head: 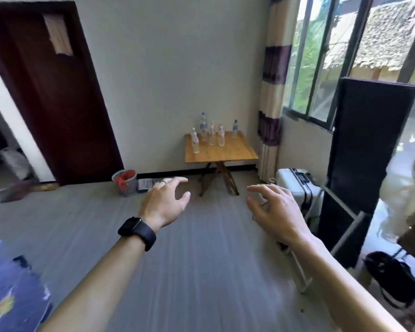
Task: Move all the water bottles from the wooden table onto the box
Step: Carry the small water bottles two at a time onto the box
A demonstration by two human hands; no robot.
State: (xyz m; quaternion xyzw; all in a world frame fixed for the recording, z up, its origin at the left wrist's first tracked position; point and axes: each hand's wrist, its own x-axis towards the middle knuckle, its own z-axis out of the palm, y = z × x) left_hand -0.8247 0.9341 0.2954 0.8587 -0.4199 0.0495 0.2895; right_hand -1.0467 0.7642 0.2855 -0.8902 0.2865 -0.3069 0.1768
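Several clear water bottles (211,134) stand upright on a small wooden folding table (225,152) against the far wall, near the window corner. My left hand (164,201), with a black watch on its wrist, is stretched forward with fingers apart and holds nothing. My right hand (272,209) reaches forward beside it, fingers spread, also with nothing in it. Both hands are well short of the table, over the grey floor. A blue patterned box (10,291) shows at the bottom left corner, only partly in view.
A dark red door (53,92) stands at the left. A small basket (126,182) sits on the floor by the wall. A white suitcase (300,188) and a tall black panel (367,144) stand at the right under the window. Grey floor lies between me and the table.
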